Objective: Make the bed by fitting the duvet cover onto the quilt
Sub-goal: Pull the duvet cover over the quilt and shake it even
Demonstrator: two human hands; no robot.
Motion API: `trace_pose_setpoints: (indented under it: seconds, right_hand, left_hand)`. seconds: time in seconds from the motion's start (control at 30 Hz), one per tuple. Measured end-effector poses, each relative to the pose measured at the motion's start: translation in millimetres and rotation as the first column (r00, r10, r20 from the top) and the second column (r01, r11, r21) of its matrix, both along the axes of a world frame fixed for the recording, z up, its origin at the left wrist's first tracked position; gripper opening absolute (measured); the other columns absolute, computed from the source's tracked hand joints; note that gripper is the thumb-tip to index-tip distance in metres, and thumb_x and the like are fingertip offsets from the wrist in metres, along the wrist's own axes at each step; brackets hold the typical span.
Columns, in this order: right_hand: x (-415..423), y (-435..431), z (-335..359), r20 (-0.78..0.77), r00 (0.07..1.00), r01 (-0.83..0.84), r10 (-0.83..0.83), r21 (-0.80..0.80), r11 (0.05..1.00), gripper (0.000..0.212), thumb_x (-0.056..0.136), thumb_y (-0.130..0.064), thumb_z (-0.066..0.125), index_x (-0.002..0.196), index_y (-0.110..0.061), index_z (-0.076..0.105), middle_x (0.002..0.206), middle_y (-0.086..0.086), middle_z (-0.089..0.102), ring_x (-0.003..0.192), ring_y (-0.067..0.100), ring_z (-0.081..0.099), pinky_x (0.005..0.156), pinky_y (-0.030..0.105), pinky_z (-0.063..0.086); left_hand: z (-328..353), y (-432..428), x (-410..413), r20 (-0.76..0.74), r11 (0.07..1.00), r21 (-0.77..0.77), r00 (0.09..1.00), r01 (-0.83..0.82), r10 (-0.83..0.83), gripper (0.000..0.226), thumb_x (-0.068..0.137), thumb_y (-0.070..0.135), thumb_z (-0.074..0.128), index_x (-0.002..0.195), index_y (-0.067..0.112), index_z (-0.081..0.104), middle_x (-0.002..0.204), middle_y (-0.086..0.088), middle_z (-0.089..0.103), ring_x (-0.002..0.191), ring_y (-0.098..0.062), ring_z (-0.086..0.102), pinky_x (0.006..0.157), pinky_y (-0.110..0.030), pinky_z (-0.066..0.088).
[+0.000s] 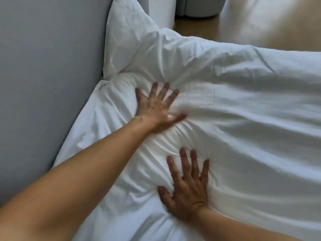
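Note:
A white duvet cover (243, 119) with the quilt inside it spreads over the bed and fills most of the view, puffed and wrinkled near the head end. My left hand (156, 108) lies flat on it with fingers spread, pressing the fabric close to the pillow. My right hand (187, 185) presses flat on the cover nearer to me, fingers straight and apart. Folds bunch up between the two hands. The quilt itself is hidden under the cover.
A white pillow (125, 37) leans upright against the grey padded headboard (48, 75) on the left. Beyond the bed lie a wooden floor (260, 23) and a round grey seat (199, 6) at the top.

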State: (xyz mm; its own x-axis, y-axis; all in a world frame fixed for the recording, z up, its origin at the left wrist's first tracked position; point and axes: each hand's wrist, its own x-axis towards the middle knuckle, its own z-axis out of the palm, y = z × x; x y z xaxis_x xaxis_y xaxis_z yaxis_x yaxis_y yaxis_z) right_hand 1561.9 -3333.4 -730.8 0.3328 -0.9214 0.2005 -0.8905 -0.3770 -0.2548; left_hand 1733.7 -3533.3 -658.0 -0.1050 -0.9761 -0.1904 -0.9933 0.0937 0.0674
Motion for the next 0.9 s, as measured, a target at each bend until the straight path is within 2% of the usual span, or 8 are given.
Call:
trace_pose_setpoints:
  seconds: [0.13,0.23,0.33,0.4,0.47,0.53,0.73,0.9]
  right_hand:
    - [-2,-2,-3,0.008,1.000,-0.009,0.009,-0.003,1.000,0.088,0.078,-0.067,0.055,0.155,-0.030,0.031,0.166,0.012,0.015,0.152,0.043,0.009,0.113,0.074,0.007]
    - [-2,-2,-4,-0.002,1.000,-0.002,0.002,0.000,1.000,0.088,0.078,-0.067,0.055,0.155,-0.029,0.033,0.166,0.012,0.015,0.152,0.042,0.008,0.114,0.073,0.004]
    - [-2,-2,-3,-0.031,1.000,0.002,-0.002,0.007,1.000,0.089,0.076,-0.067,0.055,0.155,-0.029,0.034,0.167,0.012,0.013,0.153,0.041,0.006,0.113,0.074,0.006]
    - [-1,0,-2,-0.047,0.999,0.007,-0.006,0.024,1.000,0.090,0.077,-0.068,0.052,0.156,-0.030,0.030,0.167,0.012,0.011,0.153,0.040,0.003,0.113,0.073,0.004]
    - [-1,-1,-4,-0.061,0.998,0.019,-0.016,0.043,0.999,0.091,0.078,-0.071,0.049,0.157,-0.032,0.026,0.168,0.011,0.008,0.153,0.039,0.001,0.114,0.072,0.001]
    - [-1,0,-2,-0.077,0.997,0.020,-0.016,0.053,0.998,0.091,0.079,-0.073,0.046,0.157,-0.033,0.023,0.168,0.010,0.008,0.154,0.038,-0.001,0.115,0.071,-0.001]
    - [7,7,27,-0.100,0.991,0.097,-0.084,0.138,0.986,0.088,0.083,-0.078,0.033,0.157,-0.034,0.018,0.167,0.009,0.011,0.154,0.034,0.001,0.118,0.063,-0.007]
    - [-26,78,68,-0.094,0.996,0.042,0.000,0.445,0.894,0.109,0.074,-0.091,0.028,0.160,-0.026,0.010,0.168,0.010,0.003,0.154,0.031,0.001,0.122,0.053,-0.005]
  left_hand:
    - [3,-18,57,0.046,0.940,-0.025,0.939,-0.341,0.341,0.088,0.091,0.080,0.018,0.162,0.030,0.004,0.170,0.002,-0.010,0.155,-0.025,-0.012,0.122,-0.054,-0.010]
    - [20,10,50,-0.005,0.930,0.081,0.933,-0.357,0.359,0.082,0.093,0.076,0.016,0.161,0.032,0.006,0.170,-0.007,-0.006,0.155,-0.032,-0.006,0.123,-0.055,-0.008]
    - [12,168,6,-0.078,0.966,0.061,0.964,-0.252,0.256,0.087,0.088,0.080,0.016,0.160,0.031,0.019,0.169,-0.012,0.004,0.156,-0.032,0.004,0.123,-0.059,0.001]
    - [5,303,-15,-0.075,0.984,-0.008,0.981,-0.179,0.178,0.096,0.082,0.088,0.031,0.156,0.028,0.035,0.168,-0.013,0.016,0.154,-0.034,0.016,0.119,-0.065,0.013]
    - [-8,369,-10,-0.025,0.984,-0.030,0.984,-0.178,0.177,0.107,0.071,0.094,0.043,0.154,0.027,0.040,0.166,-0.011,0.022,0.153,-0.036,0.021,0.116,-0.068,0.018]
    - [-23,376,6,-0.006,0.983,-0.043,0.984,-0.180,0.180,0.110,0.072,0.094,0.045,0.157,0.025,0.035,0.167,-0.013,0.017,0.154,-0.037,0.016,0.117,-0.067,0.018]
    - [-41,360,11,0.049,0.969,-0.019,0.968,-0.247,0.247,0.112,0.075,0.097,0.020,0.162,0.028,0.008,0.170,-0.011,-0.001,0.156,-0.032,-0.002,0.123,-0.058,0.007]
    - [-29,359,5,0.120,0.938,0.036,0.933,-0.345,0.339,0.118,0.063,0.104,0.005,0.159,0.035,-0.011,0.169,-0.003,-0.014,0.155,-0.027,-0.011,0.124,-0.052,-0.006]
